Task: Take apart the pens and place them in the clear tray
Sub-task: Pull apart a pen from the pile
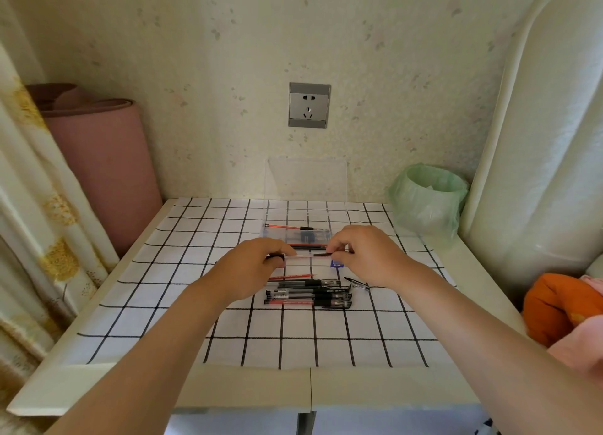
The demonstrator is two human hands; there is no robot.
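Two hands hold one clear-barrelled pen (305,255) by its ends above the checked cloth (156,271).
The left hand (251,268) pinches the black end with curled fingers, and the right hand (365,255) pinches the other end. The pen is just in front of the clear tray (339,217), which holds a red refill (283,227). The unopened pens (306,295) lie bunched nearer the person.
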